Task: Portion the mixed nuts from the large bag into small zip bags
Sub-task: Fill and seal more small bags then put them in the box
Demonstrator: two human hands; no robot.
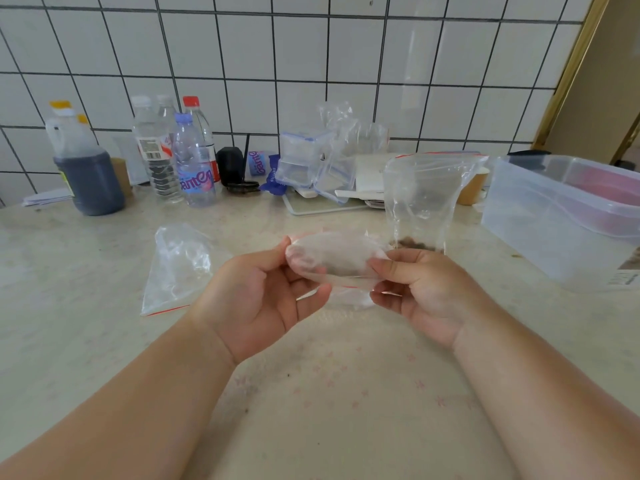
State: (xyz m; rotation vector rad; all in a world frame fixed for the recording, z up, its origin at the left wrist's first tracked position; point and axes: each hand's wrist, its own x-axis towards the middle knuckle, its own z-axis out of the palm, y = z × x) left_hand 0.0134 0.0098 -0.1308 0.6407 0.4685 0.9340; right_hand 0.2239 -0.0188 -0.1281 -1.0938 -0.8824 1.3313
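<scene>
Pinching the small clear zip bag (332,265) at each end above the pale bench (104,341), the left hand (256,303) and right hand (426,296) should spread its mouth wide before reaching the upright, nearly empty large bag of nuts (420,206) just behind.

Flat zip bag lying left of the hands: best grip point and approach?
Pinch the flat bag at its near, red-striped zip edge, coming from the near left side. That stiff edge faces the person at the counter front, and the left hand is closest. The crinkled film behind looks slippery.
</scene>
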